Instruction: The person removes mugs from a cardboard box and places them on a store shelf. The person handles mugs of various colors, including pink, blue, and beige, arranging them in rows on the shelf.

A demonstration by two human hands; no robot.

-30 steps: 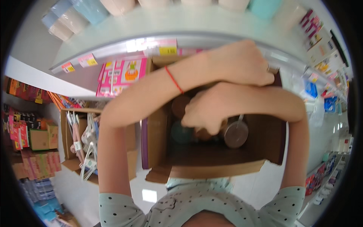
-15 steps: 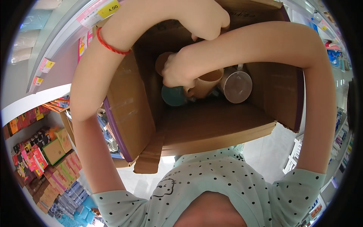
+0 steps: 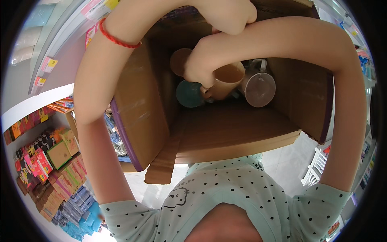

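Note:
My right hand [image 3: 199, 66] reaches down among several cups inside an open cardboard box [image 3: 238, 139]. Its fingers are curled and partly hidden; what they hold I cannot make out. They lie beside a brown cup [image 3: 178, 60] and above the handle of an orange-tan mug [image 3: 230, 80]. Below the hand stands a teal cup [image 3: 188, 94]. Right of the mug is a clear, pale cup [image 3: 260, 89] with a handle behind it. My left hand [image 3: 231, 16], its forearm wearing a red cord bracelet [image 3: 115, 38], is closed at the box's far side, its fingertips mostly hidden.
A shelf edge with price tags [image 3: 48, 64] runs along the upper left. Stacked boxed goods [image 3: 60, 153] fill shelves at the lower left, and a white rack [image 3: 316, 165] stands at the right. The box's side flaps spread outward, with a torn flap [image 3: 161, 165] near my body.
The box and its cups have shifted slightly right and up in view, both hands moving with them. More of the orange-tan mug's inside and of the brown cup shows.

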